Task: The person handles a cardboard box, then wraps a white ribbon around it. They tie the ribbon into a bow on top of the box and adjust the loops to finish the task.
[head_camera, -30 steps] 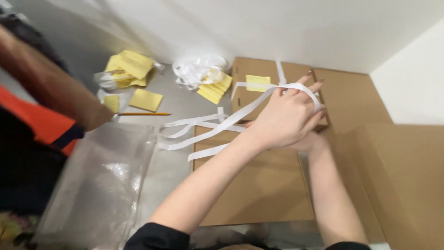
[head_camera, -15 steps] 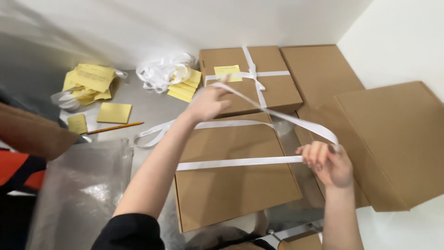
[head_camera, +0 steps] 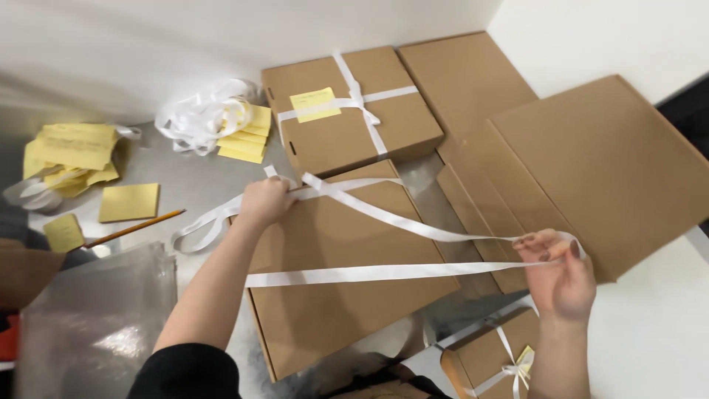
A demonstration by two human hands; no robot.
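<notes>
A flat brown cardboard box [head_camera: 332, 310] lies in front of me on the metal table [head_camera: 192, 185]. A white ribbon [head_camera: 384, 273] crosses its lid and runs out to both sides. My left hand [head_camera: 264, 201] pinches the ribbon at the box's far left corner. My right hand [head_camera: 557, 275] holds the ribbon's other stretch off the box's right edge, pulled taut. Behind it sits a second brown box [head_camera: 347, 111], tied with white ribbon and bearing a yellow note [head_camera: 315, 104].
Flat cardboard pieces [head_camera: 591, 162] lean at right. A loose ribbon pile [head_camera: 199, 114], yellow note stacks [head_camera: 244, 137] [head_camera: 70, 151] and a pencil [head_camera: 133, 227] lie at left. Clear plastic wrap [head_camera: 88, 325] sits at lower left beside another person's arm [head_camera: 22, 270]. A small tied box [head_camera: 491, 358] lies below.
My left hand has moved down from over the far box to the near box's corner. My right hand has drawn the ribbon further right, tightening it.
</notes>
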